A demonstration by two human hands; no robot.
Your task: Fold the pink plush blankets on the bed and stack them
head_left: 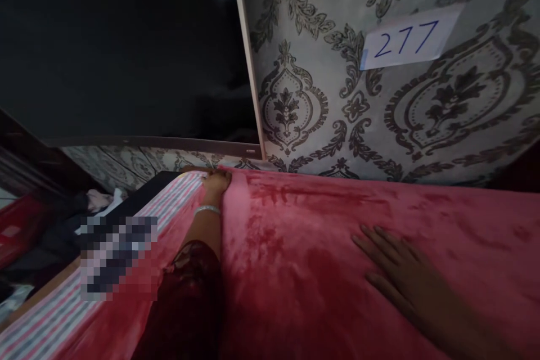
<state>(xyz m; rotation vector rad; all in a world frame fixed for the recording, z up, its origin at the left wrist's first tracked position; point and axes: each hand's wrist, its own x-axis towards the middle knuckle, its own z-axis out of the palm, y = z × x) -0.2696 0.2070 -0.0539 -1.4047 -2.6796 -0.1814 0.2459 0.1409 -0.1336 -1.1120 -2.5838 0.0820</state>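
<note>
Covering most of what lies in front of us, a pink-red plush cloth (304, 230) spreads flat up to the patterned wall (291, 107), its pile showing darker red smudges and lighter pink areas; we cannot tell what bears it. At its far left end, close to the wall, our left hand (217, 181) reaches out and rests on the cloth's edge with the fingers bent over it, though we cannot tell whether they pinch the fabric. Our right hand (400, 270) is over the near right part of the same cloth, palm down, fingers extended and slightly spread, with nothing gripped; whether it presses on the pile we cannot tell. A pale bracelet (207, 209) circles our left wrist, and a dark red sleeve (185, 298) covers the arm below it. Left of that arm, more red plush shows, bordered by a striped cloth (175, 202) in white, grey and pink that runs from near the left hand down to the lower left corner. A pixelated patch hides part of these stripes. Just beyond them lies a dark flat strip (139, 197), and farther left is a blurred heap of fabric (50, 230). Above, a large dark screen (126, 56) reflects small lights, and to its right, a paper (411, 39) reading "277" is on the wall.
</note>
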